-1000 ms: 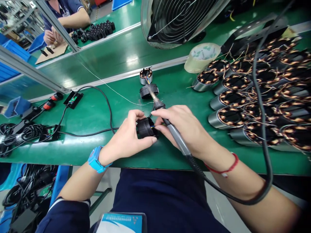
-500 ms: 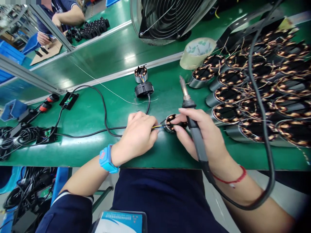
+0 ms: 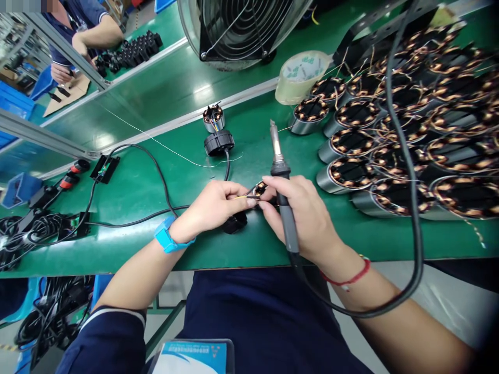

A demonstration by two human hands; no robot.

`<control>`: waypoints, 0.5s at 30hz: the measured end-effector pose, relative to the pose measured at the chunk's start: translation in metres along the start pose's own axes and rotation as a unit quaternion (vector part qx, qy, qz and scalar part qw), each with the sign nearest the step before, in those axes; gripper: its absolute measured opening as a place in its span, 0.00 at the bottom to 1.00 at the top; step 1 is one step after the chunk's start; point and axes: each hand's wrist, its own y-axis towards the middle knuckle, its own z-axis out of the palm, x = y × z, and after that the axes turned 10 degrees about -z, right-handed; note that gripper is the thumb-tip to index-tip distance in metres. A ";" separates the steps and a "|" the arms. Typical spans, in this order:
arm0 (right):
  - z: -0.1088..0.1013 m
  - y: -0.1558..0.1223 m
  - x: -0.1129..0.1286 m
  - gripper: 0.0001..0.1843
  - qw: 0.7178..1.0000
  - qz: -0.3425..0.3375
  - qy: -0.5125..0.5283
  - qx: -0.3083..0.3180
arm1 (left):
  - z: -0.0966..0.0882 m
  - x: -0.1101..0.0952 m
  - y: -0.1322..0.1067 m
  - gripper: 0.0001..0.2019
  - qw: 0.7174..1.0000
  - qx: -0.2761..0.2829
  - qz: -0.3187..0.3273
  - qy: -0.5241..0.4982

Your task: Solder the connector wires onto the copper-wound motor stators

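My left hand [image 3: 208,208] is closed, thumb and fingers pinching thin yellow and dark wires [image 3: 240,197]. These lead toward a small motor stator [image 3: 259,188] with copper windings, mostly hidden by my right hand [image 3: 310,221]. That hand is wrapped round a soldering iron [image 3: 287,221], its tip pointing up and away from the wires. Its thumb and forefinger reach to the stator; whether they grip it I cannot tell. Below my left fingers lies a black round cap [image 3: 235,223]. Farther back, another black cap [image 3: 219,143] is wired to a second stator [image 3: 213,118].
Rows of wound stators [image 3: 353,174] crowd the right side, beside a tape roll [image 3: 302,78]. A fan [image 3: 241,31] stands behind. Coiled black cables [image 3: 50,221] lie left. The iron's cord [image 3: 415,234] loops over my right arm. A co-worker's hand [image 3: 60,72] is across the bench.
My hands have drawn closer together, and my left fingers have turned toward the stator with the wires. The black cap under my left hand has come into sight. The soldering iron stays in my right hand.
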 end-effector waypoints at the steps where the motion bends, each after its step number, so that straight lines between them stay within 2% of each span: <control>1: 0.000 0.000 0.000 0.25 1.000 0.000 -0.001 -0.001 | -0.001 0.000 -0.001 0.11 1.000 -0.002 0.005 0.001; 5: -0.003 0.000 0.001 0.26 1.000 0.006 -0.006 -0.003 | -0.003 0.002 -0.005 0.09 1.000 -0.007 0.000 -0.007; 9: -0.006 0.004 -0.001 0.25 1.000 0.009 -0.001 0.023 | 0.000 0.001 -0.002 0.13 0.999 -0.024 -0.011 -0.024; 12: -0.008 0.009 -0.004 0.22 0.998 -0.003 0.014 0.060 | -0.003 0.001 -0.001 0.15 0.999 0.012 -0.010 -0.039; 15: -0.010 0.013 -0.007 0.21 0.997 -0.017 0.022 0.067 | -0.008 0.003 -0.001 0.14 0.997 0.044 -0.008 -0.066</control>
